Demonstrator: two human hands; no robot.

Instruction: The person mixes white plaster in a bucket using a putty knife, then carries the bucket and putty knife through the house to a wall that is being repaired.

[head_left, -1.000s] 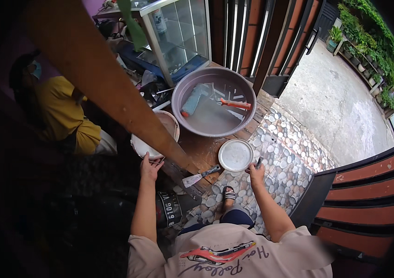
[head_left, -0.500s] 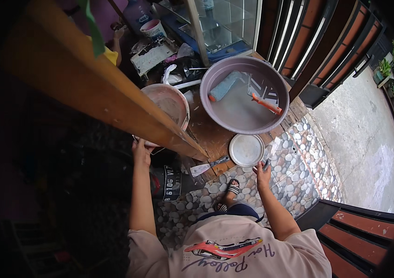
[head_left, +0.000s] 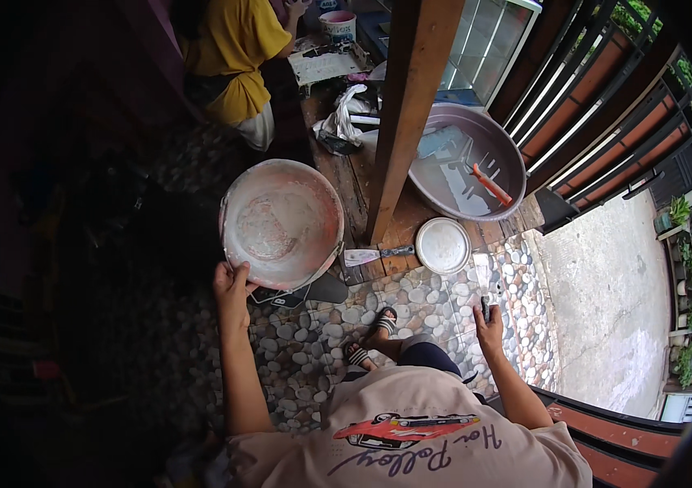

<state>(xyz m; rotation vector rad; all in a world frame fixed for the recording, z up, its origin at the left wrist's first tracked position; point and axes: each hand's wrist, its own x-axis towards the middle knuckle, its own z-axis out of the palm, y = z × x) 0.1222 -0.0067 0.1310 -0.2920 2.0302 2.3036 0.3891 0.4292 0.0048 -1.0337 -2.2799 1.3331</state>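
The left hand (head_left: 232,286) has its fingers clamped on the near rim of a round, pink-stained metal basin (head_left: 282,222), held over the pebble floor (head_left: 313,342) at the edge of the low wooden desk (head_left: 378,236). The right hand (head_left: 489,325) has its fingers closed on the dark handle of a flat-bladed scraper (head_left: 483,275), just beside a small round metal lid (head_left: 443,245) that lies on the desk. Farther back sits a large grey tub (head_left: 468,167) with an orange-handled tool (head_left: 491,185) in it.

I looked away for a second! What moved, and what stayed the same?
The left hand, which gripped the rim of the pinkish round basin before too, has tipped the basin up so its inside faces the camera. The right hand now holds a scraper, lifted off the pebble floor. The small round lid, the putty knife and the big grey tub stayed put.
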